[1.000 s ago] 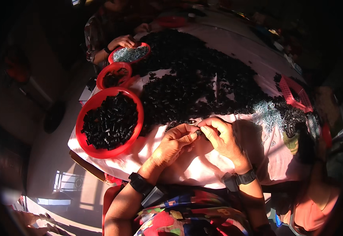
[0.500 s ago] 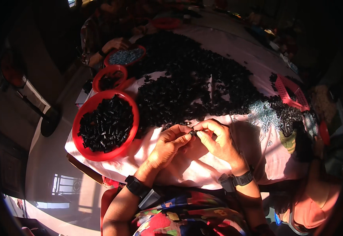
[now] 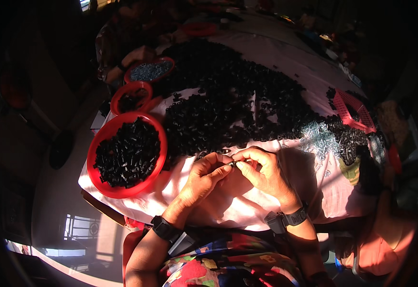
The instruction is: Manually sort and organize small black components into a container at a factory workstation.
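Pink cloth [image 3: 242, 208] beneath a small black piece [image 3: 233, 163], perhaps plastic.

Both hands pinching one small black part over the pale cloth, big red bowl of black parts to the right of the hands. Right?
One slip: the big red bowl of black parts is to the left of the hands, per the head view. Left hand and right hand do pinch a small black part over the pale cloth.
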{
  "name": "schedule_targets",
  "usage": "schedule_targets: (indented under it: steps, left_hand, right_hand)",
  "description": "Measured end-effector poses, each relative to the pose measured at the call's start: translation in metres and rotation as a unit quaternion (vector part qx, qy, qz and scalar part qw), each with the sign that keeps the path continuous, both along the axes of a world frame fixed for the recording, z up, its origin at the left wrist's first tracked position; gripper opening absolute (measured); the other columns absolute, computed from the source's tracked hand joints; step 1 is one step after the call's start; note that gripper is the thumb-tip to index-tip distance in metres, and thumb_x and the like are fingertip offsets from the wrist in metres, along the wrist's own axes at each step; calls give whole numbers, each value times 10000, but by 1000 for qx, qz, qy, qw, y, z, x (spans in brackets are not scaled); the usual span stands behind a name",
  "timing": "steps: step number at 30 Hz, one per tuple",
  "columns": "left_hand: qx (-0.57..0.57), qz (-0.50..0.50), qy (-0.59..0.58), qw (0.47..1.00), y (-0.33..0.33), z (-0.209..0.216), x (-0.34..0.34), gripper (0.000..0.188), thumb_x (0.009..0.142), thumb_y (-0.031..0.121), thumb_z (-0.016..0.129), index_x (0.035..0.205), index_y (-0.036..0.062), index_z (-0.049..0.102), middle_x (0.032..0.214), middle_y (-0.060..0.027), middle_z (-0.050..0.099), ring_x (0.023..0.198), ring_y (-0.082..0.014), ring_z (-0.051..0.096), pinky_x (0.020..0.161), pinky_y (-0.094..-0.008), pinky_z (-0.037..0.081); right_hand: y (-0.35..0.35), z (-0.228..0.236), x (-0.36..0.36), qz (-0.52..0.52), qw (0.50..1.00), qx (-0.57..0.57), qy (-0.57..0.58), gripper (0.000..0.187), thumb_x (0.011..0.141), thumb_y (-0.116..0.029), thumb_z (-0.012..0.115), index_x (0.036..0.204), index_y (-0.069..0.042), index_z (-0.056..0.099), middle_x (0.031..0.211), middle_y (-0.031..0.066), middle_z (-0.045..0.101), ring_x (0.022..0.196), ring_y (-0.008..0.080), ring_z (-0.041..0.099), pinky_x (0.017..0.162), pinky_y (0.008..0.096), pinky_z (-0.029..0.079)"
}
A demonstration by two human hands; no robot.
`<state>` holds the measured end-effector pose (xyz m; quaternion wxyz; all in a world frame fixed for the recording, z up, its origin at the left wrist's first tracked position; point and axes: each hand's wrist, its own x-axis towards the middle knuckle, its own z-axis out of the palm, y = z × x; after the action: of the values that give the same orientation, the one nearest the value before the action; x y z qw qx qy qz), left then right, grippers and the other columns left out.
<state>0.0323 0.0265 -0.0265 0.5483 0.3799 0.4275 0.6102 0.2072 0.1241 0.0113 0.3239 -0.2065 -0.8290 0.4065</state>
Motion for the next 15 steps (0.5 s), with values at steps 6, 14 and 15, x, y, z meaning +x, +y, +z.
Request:
schedule_targets:
  steps: [6, 14, 15]
  left_hand:
    - [9, 0, 28, 1000, 0, 3, -1, 173, 998, 132, 656, 1123, 12, 650, 896, 6, 634, 743, -46, 549, 667, -203, 461]
    - [22, -7, 56, 998, 0, 5, -2, 196, 992, 134, 670, 1128, -6, 646, 892, 10, 634, 752, -51, 561, 669, -209, 471]
    - [22, -7, 56, 998, -1, 5, -3, 196, 992, 134, 670, 1128, -6, 646, 892, 10, 634, 752, -51, 561, 669, -209, 471]
  right_hand:
    - [1, -3, -1, -12, 1000, 3, 17, 159, 906, -45, 679, 1061, -14, 698, 864, 66, 693, 709, 116, 630, 656, 257, 512]
    - [-1, -1, 0, -15, 1000, -2, 14, 136, 894, -43, 697, 1026, -13, 705, 841, 50, 685, 687, 90, 613, 630, 244, 499]
    - [-1, -2, -1, -15, 1000, 5, 14, 126, 890, -38, 699, 1013, -12, 704, 835, 46, 684, 678, 89, 609, 623, 240, 497]
